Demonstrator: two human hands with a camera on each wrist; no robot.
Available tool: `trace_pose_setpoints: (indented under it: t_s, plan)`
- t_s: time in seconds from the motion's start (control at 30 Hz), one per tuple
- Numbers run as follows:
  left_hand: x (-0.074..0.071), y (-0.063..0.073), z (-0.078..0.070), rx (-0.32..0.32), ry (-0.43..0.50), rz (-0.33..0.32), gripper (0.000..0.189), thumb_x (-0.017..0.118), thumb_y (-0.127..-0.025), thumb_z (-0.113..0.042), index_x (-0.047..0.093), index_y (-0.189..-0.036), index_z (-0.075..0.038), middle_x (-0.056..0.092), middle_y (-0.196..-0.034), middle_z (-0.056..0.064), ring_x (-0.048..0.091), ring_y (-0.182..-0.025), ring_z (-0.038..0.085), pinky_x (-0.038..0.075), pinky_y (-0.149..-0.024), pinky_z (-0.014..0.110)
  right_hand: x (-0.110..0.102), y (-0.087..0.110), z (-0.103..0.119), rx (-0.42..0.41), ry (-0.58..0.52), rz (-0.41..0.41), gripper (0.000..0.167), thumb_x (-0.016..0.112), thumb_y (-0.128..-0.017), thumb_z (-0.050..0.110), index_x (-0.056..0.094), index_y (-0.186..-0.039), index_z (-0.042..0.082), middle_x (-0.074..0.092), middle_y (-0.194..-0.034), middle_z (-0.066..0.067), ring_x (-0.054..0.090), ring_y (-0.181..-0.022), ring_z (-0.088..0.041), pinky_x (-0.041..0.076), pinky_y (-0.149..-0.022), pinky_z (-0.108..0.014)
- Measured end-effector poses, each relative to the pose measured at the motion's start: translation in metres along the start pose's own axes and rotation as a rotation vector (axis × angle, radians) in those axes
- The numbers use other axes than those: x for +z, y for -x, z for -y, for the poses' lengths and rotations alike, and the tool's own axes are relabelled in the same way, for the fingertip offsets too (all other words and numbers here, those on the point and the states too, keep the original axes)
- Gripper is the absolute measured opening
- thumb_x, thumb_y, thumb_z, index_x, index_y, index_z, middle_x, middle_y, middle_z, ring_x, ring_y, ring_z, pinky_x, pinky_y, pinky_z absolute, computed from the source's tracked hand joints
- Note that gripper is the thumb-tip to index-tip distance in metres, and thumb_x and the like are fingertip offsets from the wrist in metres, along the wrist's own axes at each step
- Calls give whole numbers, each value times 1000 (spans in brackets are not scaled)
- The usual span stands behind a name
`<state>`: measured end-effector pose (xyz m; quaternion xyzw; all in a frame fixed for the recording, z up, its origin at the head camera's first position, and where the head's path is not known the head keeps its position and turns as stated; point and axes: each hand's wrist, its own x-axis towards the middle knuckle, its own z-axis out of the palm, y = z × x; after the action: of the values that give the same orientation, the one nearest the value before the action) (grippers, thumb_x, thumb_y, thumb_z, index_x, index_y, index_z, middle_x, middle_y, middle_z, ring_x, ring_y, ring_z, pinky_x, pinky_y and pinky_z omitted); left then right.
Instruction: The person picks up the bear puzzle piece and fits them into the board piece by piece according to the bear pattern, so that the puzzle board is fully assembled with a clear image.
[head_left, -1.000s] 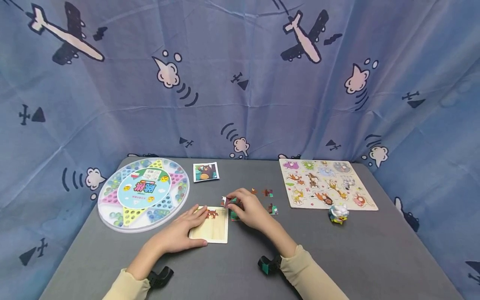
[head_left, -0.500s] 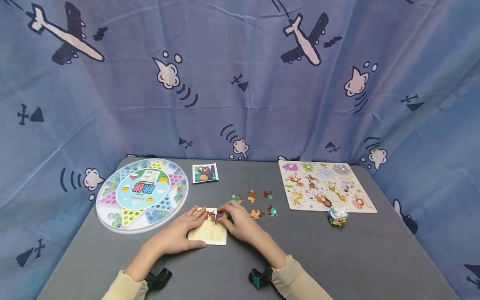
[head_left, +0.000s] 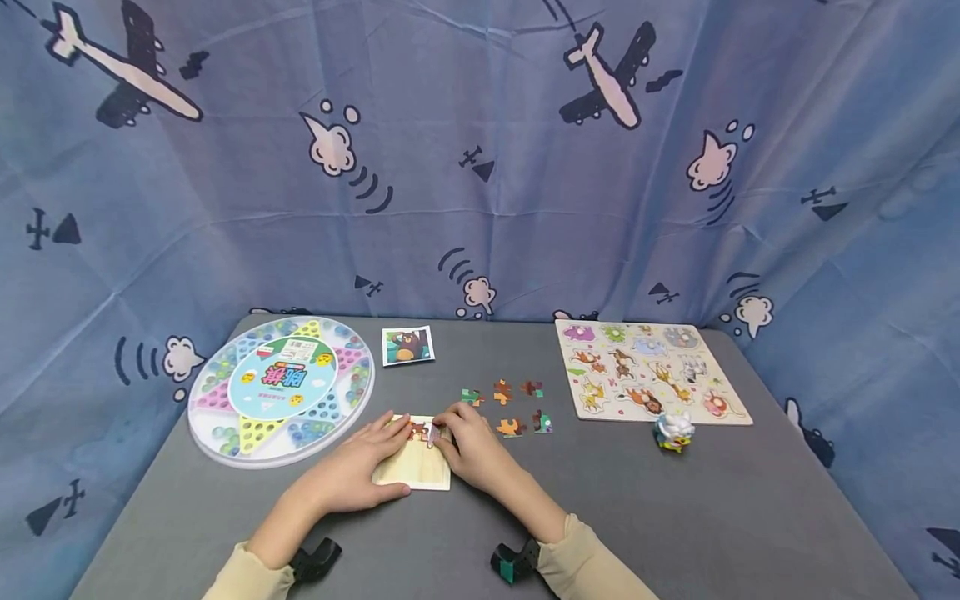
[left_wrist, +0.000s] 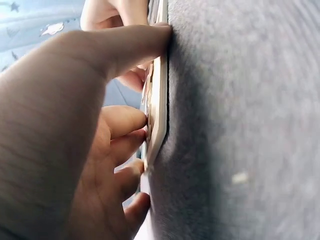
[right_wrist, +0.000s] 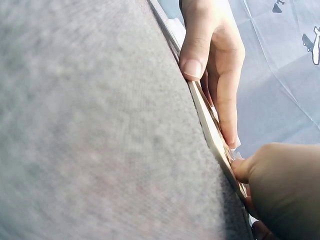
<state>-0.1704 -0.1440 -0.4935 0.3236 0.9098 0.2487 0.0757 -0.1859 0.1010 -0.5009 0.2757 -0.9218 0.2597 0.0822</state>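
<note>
My left hand lies over the left side of a small light wooden puzzle tray, fingers spread at the far edge and thumb on the near edge. The left wrist view shows its fingertips touching the tray. A brown puzzle piece sits in the tray's top row. Beside it, my right hand pinches another jigsaw piece at the tray's top right corner; its fingers partly hide the piece. In the right wrist view the right thumb is right at the tray's surface.
Several loose jigsaw pieces lie right of the tray. Behind it is a bear picture card. A round Chinese checkers board lies at the left. An animal peg board and a small white-topped figurine are at the right.
My right hand has carried a puzzle piece left from beside the tray to its top right corner, where the piece now lies flatter. My left hand has stayed on the tray.
</note>
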Motion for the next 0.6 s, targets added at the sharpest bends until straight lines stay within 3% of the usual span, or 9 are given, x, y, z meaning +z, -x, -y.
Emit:
trace_pose_setpoints:
  t_s: [0.13,0.6]
  plan:
    - [0,-1,-8,24,-67,-6,83,75,-95,-44,46,-160,-2,38,-169,19,27,-158,46,26,-127,64,-1,0,1,-6,-9,-8,23,73,-101,13,74,-121,0,64,-114,-12,61,-89,-19,52,-74,-33]
    - [2,-6,-23,7,-87,28,78,64,-102,-50,43,-162,-5,39,-169,14,29,-158,43,26,-126,66,-4,-1,-2,11,4,3,24,76,-99,15,75,-120,3,65,-114,-9,60,-99,-21,55,-81,-36]
